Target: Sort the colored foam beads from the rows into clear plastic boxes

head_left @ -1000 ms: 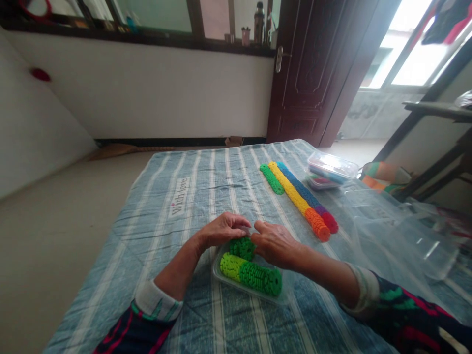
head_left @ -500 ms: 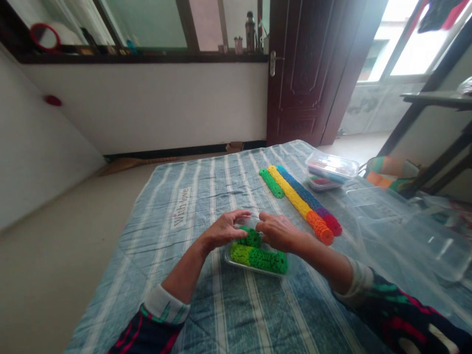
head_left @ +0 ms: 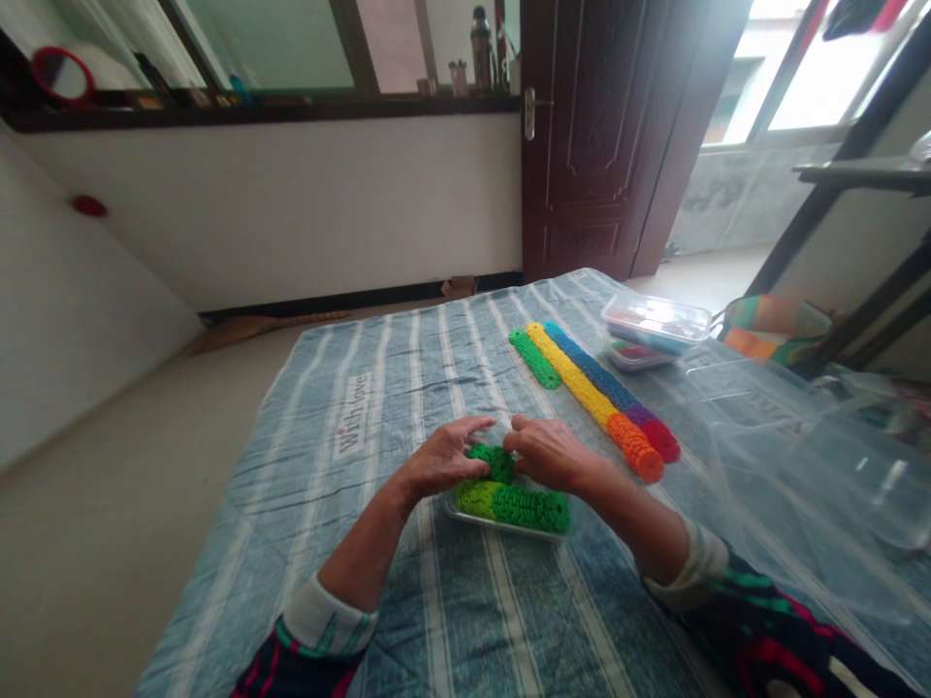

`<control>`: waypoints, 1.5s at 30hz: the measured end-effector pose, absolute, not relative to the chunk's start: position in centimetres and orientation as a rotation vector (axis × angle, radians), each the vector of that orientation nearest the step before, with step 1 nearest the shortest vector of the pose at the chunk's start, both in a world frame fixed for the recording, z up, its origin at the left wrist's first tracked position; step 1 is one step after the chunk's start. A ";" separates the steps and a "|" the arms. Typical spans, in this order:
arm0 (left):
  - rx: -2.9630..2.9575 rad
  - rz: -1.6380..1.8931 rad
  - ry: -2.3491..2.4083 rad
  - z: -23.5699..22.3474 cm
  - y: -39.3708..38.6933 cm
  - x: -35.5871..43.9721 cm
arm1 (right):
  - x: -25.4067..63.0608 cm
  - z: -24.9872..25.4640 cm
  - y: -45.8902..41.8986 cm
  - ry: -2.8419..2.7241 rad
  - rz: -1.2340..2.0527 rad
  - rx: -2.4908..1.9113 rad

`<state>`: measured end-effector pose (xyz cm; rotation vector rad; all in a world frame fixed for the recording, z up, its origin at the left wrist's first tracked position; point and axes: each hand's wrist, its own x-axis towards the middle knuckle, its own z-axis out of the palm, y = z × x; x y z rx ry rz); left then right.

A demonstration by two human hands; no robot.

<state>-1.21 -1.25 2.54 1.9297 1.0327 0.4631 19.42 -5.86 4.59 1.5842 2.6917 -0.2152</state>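
Observation:
A small clear tray (head_left: 465, 516) lies on the striped cloth and holds a row of light green and dark green toothed discs (head_left: 516, 504). Above its far side, my left hand (head_left: 443, 458) and my right hand (head_left: 549, 451) both pinch a short stack of dark green discs (head_left: 495, 460) from either end. Both hands have their fingers curled around that stack.
Long rows of green, yellow, orange, blue and red discs (head_left: 596, 397) lie to the right on the blue striped cloth (head_left: 378, 407). A lidded clear box (head_left: 655, 325) and large clear tubs (head_left: 815, 456) stand at the far right. A dark door (head_left: 603, 136) is behind.
The camera view has shifted slightly. Both hands stay together over the tray's far side, and the short green stack between them has risen a little.

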 end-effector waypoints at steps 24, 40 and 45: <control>1.977 0.389 1.123 3.0 0.7 -0.7 | 19.2 3.7 -3.8 2.773 -0.212 1.697; 1.960 0.445 1.122 3.1 0.4 -0.7 | 25.5 7.5 4.8 2.410 0.016 1.985; 1.985 0.471 1.135 3.3 0.2 -0.6 | 25.8 6.2 6.5 2.465 0.045 1.748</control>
